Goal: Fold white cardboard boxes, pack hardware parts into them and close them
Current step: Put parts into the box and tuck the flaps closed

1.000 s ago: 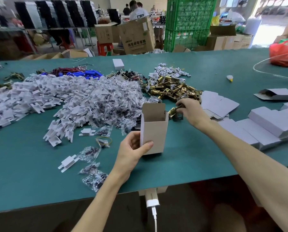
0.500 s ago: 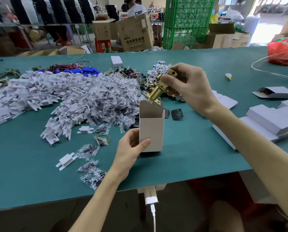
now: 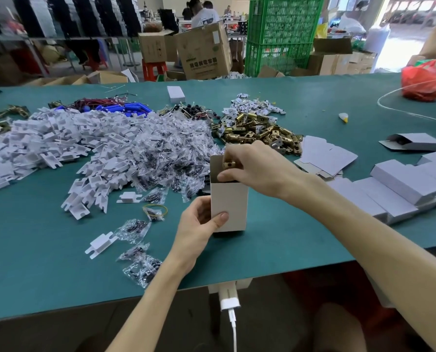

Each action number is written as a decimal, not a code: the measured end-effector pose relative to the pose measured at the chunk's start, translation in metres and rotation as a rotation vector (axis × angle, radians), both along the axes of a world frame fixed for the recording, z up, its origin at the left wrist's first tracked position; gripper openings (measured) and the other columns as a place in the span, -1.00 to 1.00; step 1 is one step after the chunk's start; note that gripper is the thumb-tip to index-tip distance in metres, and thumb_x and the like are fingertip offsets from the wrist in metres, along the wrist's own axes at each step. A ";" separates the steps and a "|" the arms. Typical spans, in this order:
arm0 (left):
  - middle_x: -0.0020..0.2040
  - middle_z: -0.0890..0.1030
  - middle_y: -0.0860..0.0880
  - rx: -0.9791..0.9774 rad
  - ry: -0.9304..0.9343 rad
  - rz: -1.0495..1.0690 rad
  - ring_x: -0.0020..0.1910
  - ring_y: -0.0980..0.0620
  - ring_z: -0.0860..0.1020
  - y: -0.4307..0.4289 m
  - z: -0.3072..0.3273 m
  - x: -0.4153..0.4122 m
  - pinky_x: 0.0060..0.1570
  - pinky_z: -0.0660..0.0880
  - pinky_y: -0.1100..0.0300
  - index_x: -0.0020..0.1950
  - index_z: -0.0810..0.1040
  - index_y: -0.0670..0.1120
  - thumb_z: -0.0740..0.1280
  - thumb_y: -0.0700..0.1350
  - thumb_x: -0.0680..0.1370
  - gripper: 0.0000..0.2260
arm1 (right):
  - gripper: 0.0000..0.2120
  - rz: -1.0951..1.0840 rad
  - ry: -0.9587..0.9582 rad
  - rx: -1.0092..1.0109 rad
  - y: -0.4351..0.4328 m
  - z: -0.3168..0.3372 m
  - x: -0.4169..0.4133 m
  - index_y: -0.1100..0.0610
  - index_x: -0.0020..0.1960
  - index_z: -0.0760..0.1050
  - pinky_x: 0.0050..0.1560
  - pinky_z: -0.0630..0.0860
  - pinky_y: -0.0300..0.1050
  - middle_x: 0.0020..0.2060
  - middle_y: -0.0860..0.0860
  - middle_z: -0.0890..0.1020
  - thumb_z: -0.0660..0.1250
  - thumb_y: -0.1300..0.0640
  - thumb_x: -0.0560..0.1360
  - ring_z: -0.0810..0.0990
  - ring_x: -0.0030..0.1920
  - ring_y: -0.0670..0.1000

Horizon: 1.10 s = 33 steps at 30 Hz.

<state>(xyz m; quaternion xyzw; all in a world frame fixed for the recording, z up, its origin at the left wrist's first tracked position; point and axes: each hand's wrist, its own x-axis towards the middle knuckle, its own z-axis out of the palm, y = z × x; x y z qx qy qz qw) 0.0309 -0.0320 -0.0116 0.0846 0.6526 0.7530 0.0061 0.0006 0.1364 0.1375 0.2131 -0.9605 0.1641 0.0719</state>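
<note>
This is a packing workshop on a factory floor. A long green-covered worktop (image 3: 300,97) carries loose heaps of stock: white plastic brackets (image 3: 41,146), clear bags of small dark parts (image 3: 166,153), brass-coloured metal latch parts (image 3: 257,132) and flat white cardboard box blanks (image 3: 328,156). Behind it stand brown corrugated cartons (image 3: 204,54), stacked green plastic crates (image 3: 282,29), a red plastic stool (image 3: 154,69) and people (image 3: 203,15) at farther benches.

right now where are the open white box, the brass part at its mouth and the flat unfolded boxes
open white box (image 3: 229,212): head view, front wall below the mouth
brass part (image 3: 228,163): head view, end showing at the box mouth
flat unfolded boxes (image 3: 328,154): head view, top sheet's face
</note>
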 end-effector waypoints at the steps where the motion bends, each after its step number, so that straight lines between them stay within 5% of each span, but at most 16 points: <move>1: 0.13 0.73 -0.02 -0.002 0.000 0.000 0.16 -0.01 0.68 0.000 0.000 0.000 0.07 0.60 0.19 0.21 0.59 -0.07 0.54 -0.11 0.46 -0.65 | -0.68 -0.025 -0.001 0.032 -0.002 -0.001 0.001 0.11 0.02 0.52 -0.12 0.54 0.04 -0.13 0.10 0.63 0.42 -0.16 0.54 0.59 -0.11 0.19; 9: 0.12 0.73 -0.02 -0.012 0.017 -0.013 0.16 -0.02 0.68 0.000 -0.001 0.000 0.12 0.62 0.12 0.20 0.60 -0.06 0.55 -0.12 0.44 -0.65 | -0.74 -0.144 -0.108 0.084 -0.013 0.005 0.013 0.13 0.04 0.53 -0.07 0.53 0.04 -0.04 0.14 0.61 0.38 -0.08 0.58 0.59 -0.04 0.23; 15: 0.11 0.73 -0.02 -0.021 0.017 -0.015 0.16 -0.01 0.67 0.000 -0.003 -0.002 0.08 0.61 0.17 0.18 0.60 -0.05 0.54 -0.30 0.49 -0.67 | -0.71 -0.175 -0.173 0.193 -0.027 0.012 0.015 0.06 -0.24 0.25 -0.35 0.27 -0.09 -0.28 0.01 0.39 0.32 0.13 0.56 0.39 -0.29 0.06; 21: 0.06 0.74 0.00 -0.018 0.008 -0.001 0.10 0.02 0.68 0.001 -0.003 -0.001 0.03 0.62 0.18 0.16 0.59 -0.06 0.54 -0.30 0.49 -0.69 | -0.67 -0.171 -0.177 0.214 -0.039 0.012 0.023 0.06 -0.26 0.15 -0.42 0.17 -0.12 -0.30 0.02 0.30 0.24 0.18 0.58 0.28 -0.35 -0.01; 24: 0.06 0.74 -0.03 -0.022 0.002 0.000 0.11 -0.01 0.68 0.001 -0.003 -0.001 0.04 0.62 0.17 0.16 0.59 -0.08 0.53 -0.31 0.49 -0.70 | -0.71 -0.161 -0.234 0.224 -0.041 0.008 0.025 0.08 -0.26 0.22 -0.42 0.27 -0.12 -0.32 0.03 0.37 0.18 0.17 0.62 0.41 -0.41 0.01; 27: 0.09 0.73 -0.08 -0.042 0.000 -0.010 0.13 -0.05 0.68 0.002 -0.002 -0.001 0.05 0.61 0.15 0.18 0.59 -0.10 0.54 -0.31 0.49 -0.69 | -0.71 -0.147 -0.336 0.187 -0.040 0.003 0.024 0.16 -0.27 0.37 -0.58 0.35 -0.24 -0.43 0.06 0.50 0.10 0.22 0.62 0.50 -0.68 -0.03; 33: 0.06 0.73 -0.02 -0.049 0.002 -0.011 0.10 0.02 0.68 0.001 -0.001 0.000 0.00 0.59 0.23 0.17 0.59 -0.08 0.54 -0.31 0.49 -0.69 | -0.63 -0.112 -0.345 0.111 -0.034 0.000 0.022 0.17 -0.27 0.40 -0.54 0.39 -0.24 -0.46 0.04 0.50 0.12 0.10 0.69 0.53 -0.66 -0.01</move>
